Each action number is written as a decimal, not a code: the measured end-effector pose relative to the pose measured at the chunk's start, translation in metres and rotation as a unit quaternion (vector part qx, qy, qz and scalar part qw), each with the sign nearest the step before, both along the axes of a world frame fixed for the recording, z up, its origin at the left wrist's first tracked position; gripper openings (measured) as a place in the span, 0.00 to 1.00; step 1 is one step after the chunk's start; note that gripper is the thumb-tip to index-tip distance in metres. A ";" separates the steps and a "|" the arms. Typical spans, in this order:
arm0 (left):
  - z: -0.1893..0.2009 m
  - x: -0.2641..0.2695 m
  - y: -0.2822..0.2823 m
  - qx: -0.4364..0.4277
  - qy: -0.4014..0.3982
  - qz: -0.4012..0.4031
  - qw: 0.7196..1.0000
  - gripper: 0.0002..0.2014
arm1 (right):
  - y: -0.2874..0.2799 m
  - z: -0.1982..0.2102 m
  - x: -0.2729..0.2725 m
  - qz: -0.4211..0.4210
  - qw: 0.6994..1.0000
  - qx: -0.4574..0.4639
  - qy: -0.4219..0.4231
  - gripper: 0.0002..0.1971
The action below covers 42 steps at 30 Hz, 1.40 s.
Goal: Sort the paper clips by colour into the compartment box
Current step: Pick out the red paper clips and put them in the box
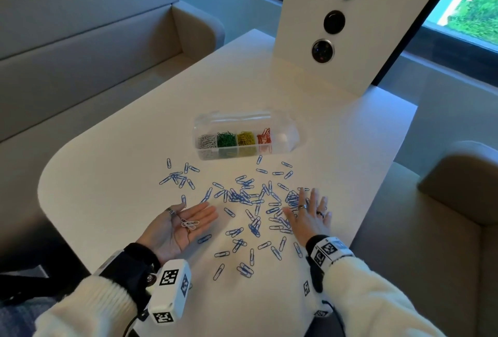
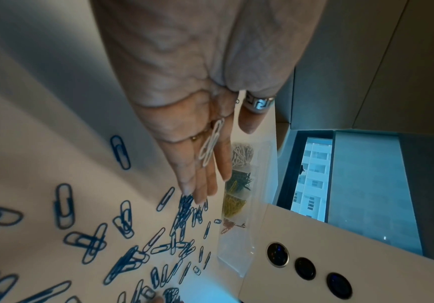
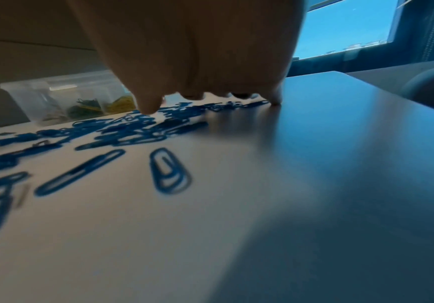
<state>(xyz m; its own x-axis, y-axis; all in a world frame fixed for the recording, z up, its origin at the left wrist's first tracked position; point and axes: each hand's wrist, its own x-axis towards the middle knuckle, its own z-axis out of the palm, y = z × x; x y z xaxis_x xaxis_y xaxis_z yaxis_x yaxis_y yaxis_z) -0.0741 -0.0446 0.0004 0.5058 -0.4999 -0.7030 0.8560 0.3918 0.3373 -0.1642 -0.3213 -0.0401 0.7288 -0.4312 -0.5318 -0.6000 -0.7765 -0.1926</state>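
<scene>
Many blue paper clips lie scattered over the white table, also seen as blue paper clips and blue paper clips. The clear compartment box stands beyond them, holding white, green, yellow and red clips in separate compartments; its rightmost one looks bare. My left hand lies palm up, fingers straight, with a few white paper clips resting on the palm, white paper clips. My right hand lies flat, palm down, fingers spread on the blue clips at the right.
A white upright panel with three round dark buttons stands at the table's far edge. Upholstered benches flank the table on the left and right. The compartment box sits to the left of my right hand in the right wrist view.
</scene>
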 end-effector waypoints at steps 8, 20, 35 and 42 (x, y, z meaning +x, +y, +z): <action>0.009 0.018 0.008 -0.037 -0.003 0.013 0.999 0.42 | 0.039 0.002 0.019 0.165 0.985 0.039 -0.011 0.32; 0.039 0.055 0.050 -0.020 -0.073 0.105 0.992 0.42 | 0.015 0.003 0.091 0.144 0.989 0.010 0.005 0.36; 0.050 0.057 0.078 0.002 -0.107 0.166 0.980 0.41 | 0.184 0.004 0.189 0.448 0.893 0.026 -0.033 0.33; 0.052 0.054 0.089 0.013 -0.119 0.174 0.977 0.40 | 0.173 0.002 0.128 0.502 0.862 -0.047 -0.048 0.33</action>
